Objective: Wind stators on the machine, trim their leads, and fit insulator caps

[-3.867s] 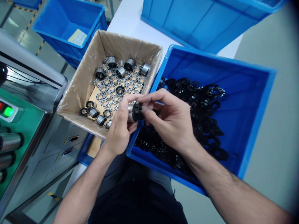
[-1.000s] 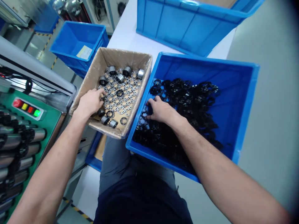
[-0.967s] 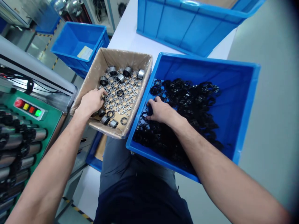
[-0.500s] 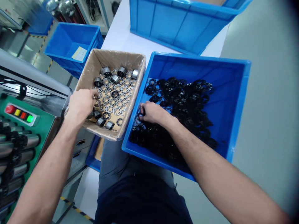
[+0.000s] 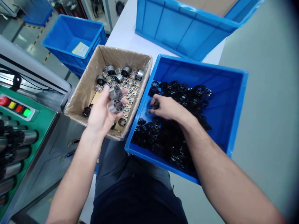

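Standing just beside each other are the blue plastic bin (image 5: 223, 102), bearing a heap of black slotted rings (image 5: 163, 133), and the plastic-lined cardboard box (image 5: 86, 84). Over the box, the left hand (image 5: 104, 115), palm up, has its fingers curled around two metal cylindrical cores (image 5: 115, 106). Inside the bin, the right hand (image 5: 167, 107) pinches a blurred black part (image 5: 154, 105). Other cores (image 5: 126, 71) lie in the box among thin silvery rings (image 5: 135, 91).

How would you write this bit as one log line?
left hand: holding two metal cylinders over lined cardboard box | right hand: curled around blurred black part, inside blue bin
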Available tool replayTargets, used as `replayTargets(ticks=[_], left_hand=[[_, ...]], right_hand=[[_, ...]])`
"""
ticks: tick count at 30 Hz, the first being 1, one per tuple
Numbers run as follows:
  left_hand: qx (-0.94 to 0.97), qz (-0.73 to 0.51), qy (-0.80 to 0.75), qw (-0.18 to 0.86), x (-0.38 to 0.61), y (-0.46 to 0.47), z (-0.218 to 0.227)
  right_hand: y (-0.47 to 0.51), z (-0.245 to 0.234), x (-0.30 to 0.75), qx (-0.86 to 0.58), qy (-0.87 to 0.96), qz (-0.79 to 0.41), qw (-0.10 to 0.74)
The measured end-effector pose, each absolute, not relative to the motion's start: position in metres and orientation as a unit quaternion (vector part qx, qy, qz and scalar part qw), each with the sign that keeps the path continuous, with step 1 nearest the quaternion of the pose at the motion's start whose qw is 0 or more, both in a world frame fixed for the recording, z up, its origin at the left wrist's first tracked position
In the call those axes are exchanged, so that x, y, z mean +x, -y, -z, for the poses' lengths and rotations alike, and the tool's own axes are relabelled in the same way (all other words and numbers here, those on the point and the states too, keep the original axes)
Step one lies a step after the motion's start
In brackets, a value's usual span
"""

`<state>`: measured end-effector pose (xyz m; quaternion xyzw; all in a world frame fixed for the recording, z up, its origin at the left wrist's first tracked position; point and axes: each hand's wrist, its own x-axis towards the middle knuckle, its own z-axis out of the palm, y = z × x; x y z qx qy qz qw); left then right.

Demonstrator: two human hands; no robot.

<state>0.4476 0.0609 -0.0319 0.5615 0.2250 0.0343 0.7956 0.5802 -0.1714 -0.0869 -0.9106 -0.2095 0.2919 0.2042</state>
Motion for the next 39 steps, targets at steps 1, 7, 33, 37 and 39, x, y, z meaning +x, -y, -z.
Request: replayTargets(ticks=[1, 7, 33, 37, 39], left_hand=[[0.567, -0.035, -0.222, 0.792, 0.446, -0.053, 0.037], [0.524, -0.042, -0.205, 0.826, 0.437, -0.025, 0.05], [0.576, -0.047, -0.107, 0.809, 0.41, -0.021, 0.059], [0.569, -0.018, -0.103, 0.816, 0.408, -0.024, 0.056], [0.565, -0.009, -0.102, 0.819, 0.407, -0.025, 0.056]], right_hand=[[0.177, 0.081, 0.582, -0.913, 0.207, -0.273, 0.222], [0.187, 0.051, 0.562, -0.75, 0.223, -0.217, 0.584], [0.152, 0.042, 0.51, -0.697, 0.31, -0.114, 0.636], [0.151, 0.046, 0.509, -0.686, 0.327, -0.075, 0.645], [0.151, 0.047, 0.509, -0.684, 0.34, -0.059, 0.643]])
